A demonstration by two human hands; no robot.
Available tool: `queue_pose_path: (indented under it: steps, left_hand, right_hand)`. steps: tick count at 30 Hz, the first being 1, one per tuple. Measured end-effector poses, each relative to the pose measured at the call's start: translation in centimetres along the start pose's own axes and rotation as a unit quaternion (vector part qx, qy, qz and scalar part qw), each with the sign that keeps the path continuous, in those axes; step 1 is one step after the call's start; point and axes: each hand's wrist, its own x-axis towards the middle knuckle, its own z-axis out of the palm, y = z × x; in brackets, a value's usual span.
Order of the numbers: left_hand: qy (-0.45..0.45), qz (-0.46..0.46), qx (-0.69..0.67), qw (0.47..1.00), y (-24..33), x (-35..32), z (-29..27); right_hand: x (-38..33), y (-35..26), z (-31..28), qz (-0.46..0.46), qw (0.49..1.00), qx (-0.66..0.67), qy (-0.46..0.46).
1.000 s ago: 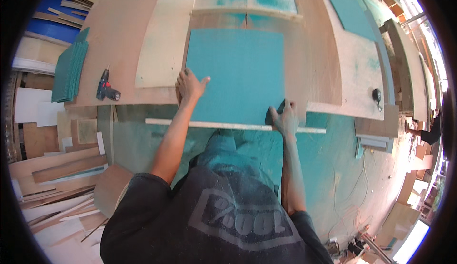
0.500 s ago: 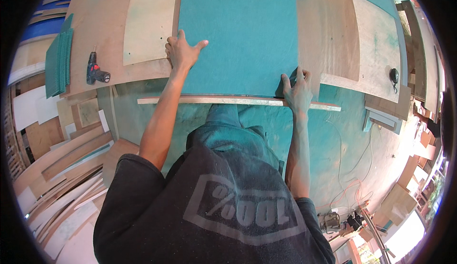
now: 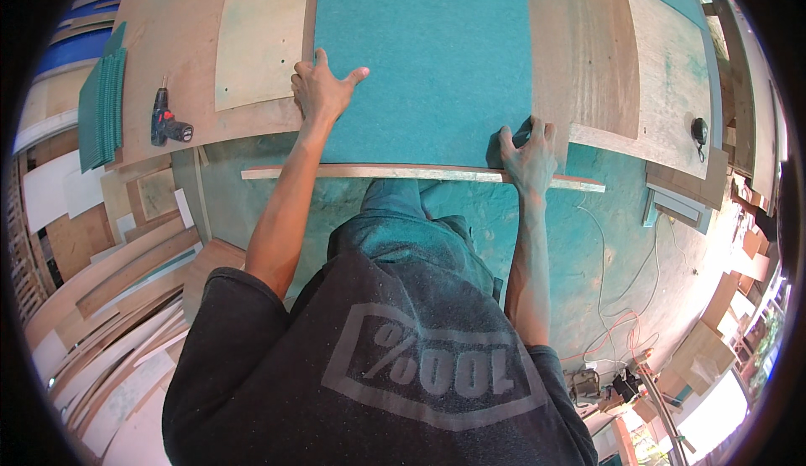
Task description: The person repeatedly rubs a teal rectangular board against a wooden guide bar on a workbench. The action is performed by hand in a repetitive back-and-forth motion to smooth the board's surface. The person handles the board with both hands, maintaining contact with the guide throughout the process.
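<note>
A large square teal board [image 3: 424,67] lies flat in front of me, its near edge beside a long narrow wooden strip [image 3: 369,170]. My left hand [image 3: 323,92] grips the board's left edge, thumb stretched over the top face and fingers bent at the side. At the near right corner, my right hand [image 3: 529,157] is closed on the board with bent fingers. A dark patch shows between its thumb and fingers; I cannot tell whether it is shadow or a small object. The fingers' undersides are hidden on both hands.
A cordless drill [image 3: 168,122] lies left on the plywood worktop [image 3: 180,54], near a stack of teal pieces [image 3: 102,113]. A small black object [image 3: 698,133] sits at the right. Wood offcuts [image 3: 126,298] fill the lower left; cables [image 3: 621,323] trail on the right floor.
The view has shifted slightly, so the board appears a little higher. Both hands keep their places on it.
</note>
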Motion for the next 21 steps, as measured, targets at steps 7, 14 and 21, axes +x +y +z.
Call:
queue_pose_path:
  steps: [7, 14, 21]
  left_hand:
    - [0.024, 0.007, 0.000, 1.000, -0.5, -0.9, 0.4]
    - [-0.003, -0.001, 0.018, 1.000, -0.3, -0.8, -0.1]
    - [-0.071, 0.218, 0.127, 0.965, 4.1, 1.5, -2.6]
  right_hand:
    - [-0.2, -0.4, 0.1, 0.004, 1.000, -0.019, 0.020]
    - [-0.4, 0.0, 0.2, -0.019, 0.999, -0.015, 0.031]
    - [-0.8, 1.3, -1.1, -0.217, 0.974, -0.058, -0.017]
